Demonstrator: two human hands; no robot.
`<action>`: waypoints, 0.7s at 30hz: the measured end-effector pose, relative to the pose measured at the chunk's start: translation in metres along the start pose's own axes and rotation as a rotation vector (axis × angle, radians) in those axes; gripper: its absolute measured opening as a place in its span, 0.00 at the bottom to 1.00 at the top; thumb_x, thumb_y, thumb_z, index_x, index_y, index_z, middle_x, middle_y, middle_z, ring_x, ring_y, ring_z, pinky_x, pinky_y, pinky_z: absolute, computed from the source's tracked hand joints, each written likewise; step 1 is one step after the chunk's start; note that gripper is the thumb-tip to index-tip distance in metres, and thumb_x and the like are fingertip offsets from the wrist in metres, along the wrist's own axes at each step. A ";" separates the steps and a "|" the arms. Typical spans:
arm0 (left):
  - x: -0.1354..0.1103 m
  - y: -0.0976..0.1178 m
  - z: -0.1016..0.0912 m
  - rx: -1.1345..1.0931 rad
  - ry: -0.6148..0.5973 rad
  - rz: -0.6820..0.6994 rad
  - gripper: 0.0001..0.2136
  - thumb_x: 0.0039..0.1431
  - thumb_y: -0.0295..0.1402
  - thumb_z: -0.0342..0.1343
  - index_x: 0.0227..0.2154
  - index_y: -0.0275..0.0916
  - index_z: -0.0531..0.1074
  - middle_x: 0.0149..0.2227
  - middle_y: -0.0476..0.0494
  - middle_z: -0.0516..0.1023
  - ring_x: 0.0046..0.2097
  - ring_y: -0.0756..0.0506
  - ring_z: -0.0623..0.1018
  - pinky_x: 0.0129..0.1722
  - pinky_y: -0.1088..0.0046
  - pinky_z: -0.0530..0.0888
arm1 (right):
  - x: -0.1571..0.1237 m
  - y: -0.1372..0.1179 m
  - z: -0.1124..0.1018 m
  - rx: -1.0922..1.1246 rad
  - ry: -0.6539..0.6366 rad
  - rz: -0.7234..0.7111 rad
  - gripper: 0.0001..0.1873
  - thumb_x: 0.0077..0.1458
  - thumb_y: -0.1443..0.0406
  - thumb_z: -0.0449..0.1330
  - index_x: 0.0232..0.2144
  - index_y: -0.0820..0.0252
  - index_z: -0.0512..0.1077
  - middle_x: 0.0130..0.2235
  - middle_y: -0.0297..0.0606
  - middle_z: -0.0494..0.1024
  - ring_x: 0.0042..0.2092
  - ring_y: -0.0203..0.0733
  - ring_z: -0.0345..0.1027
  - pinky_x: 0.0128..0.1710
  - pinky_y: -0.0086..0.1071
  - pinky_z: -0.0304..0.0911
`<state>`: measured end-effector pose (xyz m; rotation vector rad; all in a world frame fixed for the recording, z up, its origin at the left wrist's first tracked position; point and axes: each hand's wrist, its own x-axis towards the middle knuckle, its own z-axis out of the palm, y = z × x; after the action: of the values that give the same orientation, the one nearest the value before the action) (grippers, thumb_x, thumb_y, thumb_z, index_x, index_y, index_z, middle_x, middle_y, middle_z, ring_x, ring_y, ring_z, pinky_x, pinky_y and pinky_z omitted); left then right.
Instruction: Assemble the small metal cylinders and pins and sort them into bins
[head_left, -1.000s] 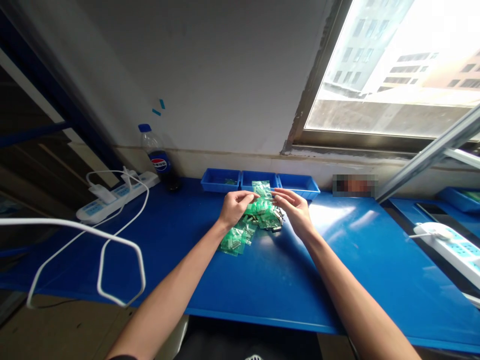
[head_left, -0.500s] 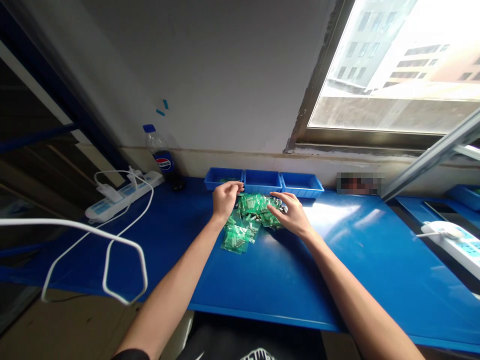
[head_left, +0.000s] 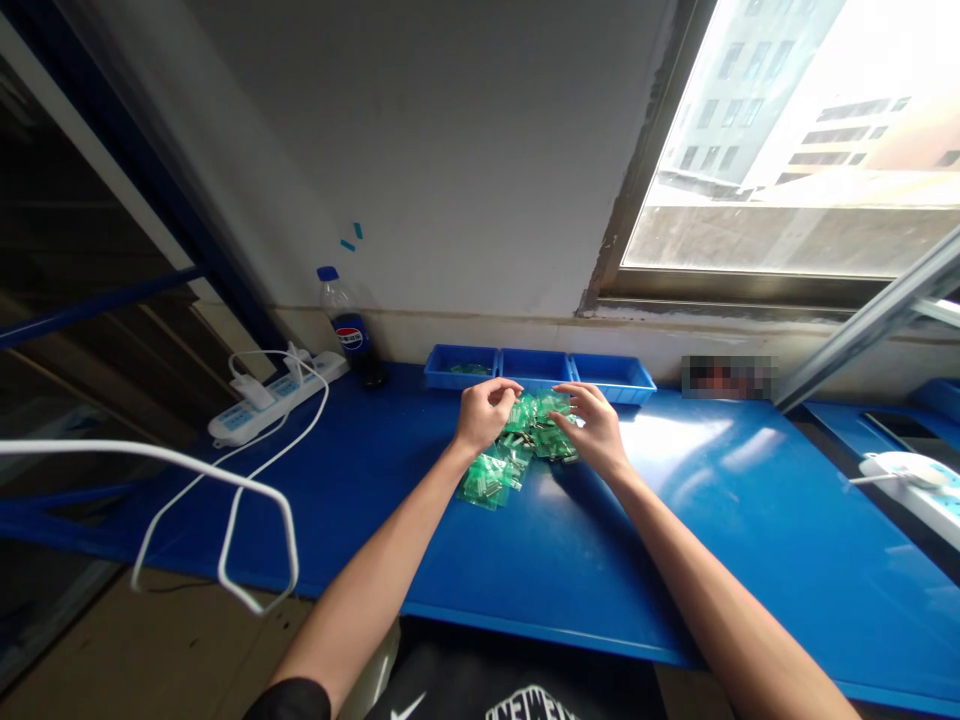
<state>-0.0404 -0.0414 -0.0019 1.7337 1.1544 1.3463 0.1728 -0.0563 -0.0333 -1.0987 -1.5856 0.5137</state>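
Note:
A pile of small green-tinted clear zip bags (head_left: 487, 478) with small metallic-looking pieces in them lies on the blue table (head_left: 480, 570). Over the pile's left side, my left hand (head_left: 484, 415) has its thumb and forefinger curled together. Whatever may be between those fingertips is too small to make out. My right hand (head_left: 598, 432) is at the pile's right side, with thumb and fingers apart and nothing visibly held. Just behind the hands stand a left blue bin (head_left: 442, 380) with some green bags inside, a middle blue bin (head_left: 536, 366) and a right blue bin (head_left: 619, 392).
A cola bottle (head_left: 352, 335) stands by the wall, left of the bins. A power strip (head_left: 277, 398) with white cables (head_left: 289, 540) takes up the table's left side. At far right is another power strip (head_left: 915, 485), near a slanted metal bar (head_left: 862, 325).
My left hand has moved right, from the left bin's front edge to over the pile. My right hand stays beside the bags. The whole view has shifted slightly.

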 end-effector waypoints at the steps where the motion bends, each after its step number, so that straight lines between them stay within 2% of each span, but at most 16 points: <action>1: 0.000 -0.001 0.000 0.001 -0.002 0.000 0.10 0.63 0.32 0.55 0.36 0.40 0.81 0.37 0.43 0.85 0.39 0.43 0.84 0.44 0.67 0.80 | 0.000 0.000 0.001 0.047 0.028 0.031 0.19 0.54 0.53 0.69 0.46 0.52 0.79 0.53 0.44 0.74 0.46 0.49 0.74 0.46 0.43 0.74; 5: 0.001 -0.002 0.002 0.017 -0.009 0.004 0.10 0.63 0.34 0.56 0.39 0.40 0.82 0.40 0.42 0.85 0.41 0.43 0.84 0.45 0.67 0.80 | 0.002 -0.001 0.000 0.277 0.110 0.154 0.23 0.48 0.52 0.73 0.44 0.55 0.79 0.56 0.45 0.74 0.46 0.47 0.76 0.48 0.42 0.74; 8: -0.001 0.003 0.004 0.049 -0.029 0.011 0.11 0.61 0.39 0.60 0.40 0.39 0.82 0.41 0.41 0.85 0.42 0.42 0.84 0.44 0.67 0.79 | 0.003 -0.008 -0.001 0.437 0.078 0.230 0.28 0.45 0.53 0.75 0.48 0.55 0.77 0.52 0.43 0.79 0.44 0.46 0.77 0.47 0.41 0.75; 11: -0.004 0.010 0.006 0.053 -0.102 0.015 0.13 0.60 0.43 0.61 0.37 0.38 0.83 0.38 0.41 0.86 0.39 0.42 0.84 0.39 0.69 0.78 | 0.002 -0.013 -0.001 0.504 0.029 0.244 0.31 0.42 0.55 0.77 0.48 0.55 0.76 0.51 0.43 0.79 0.44 0.46 0.78 0.47 0.41 0.75; 16: -0.007 0.017 0.006 -0.025 -0.217 0.015 0.16 0.58 0.46 0.63 0.28 0.36 0.81 0.28 0.44 0.82 0.30 0.46 0.80 0.30 0.73 0.73 | 0.000 -0.018 0.001 0.537 -0.039 0.227 0.33 0.43 0.55 0.76 0.52 0.53 0.74 0.50 0.43 0.81 0.45 0.47 0.78 0.49 0.42 0.74; 19: -0.002 0.011 0.003 -0.127 -0.191 -0.051 0.17 0.55 0.46 0.66 0.24 0.35 0.78 0.23 0.46 0.79 0.25 0.48 0.77 0.27 0.74 0.71 | 0.001 -0.019 -0.001 0.449 -0.044 0.191 0.33 0.48 0.53 0.73 0.55 0.52 0.71 0.49 0.42 0.82 0.46 0.48 0.79 0.48 0.43 0.74; 21: 0.005 0.005 -0.001 -0.217 -0.102 -0.148 0.17 0.52 0.46 0.68 0.23 0.35 0.77 0.21 0.47 0.77 0.24 0.49 0.77 0.25 0.76 0.70 | 0.002 -0.016 -0.004 0.266 -0.018 0.121 0.28 0.51 0.51 0.70 0.52 0.53 0.73 0.46 0.42 0.83 0.44 0.48 0.79 0.47 0.44 0.74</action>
<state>-0.0400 -0.0389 0.0044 1.5135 1.0181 1.2301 0.1703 -0.0633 -0.0183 -0.9921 -1.4243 0.7936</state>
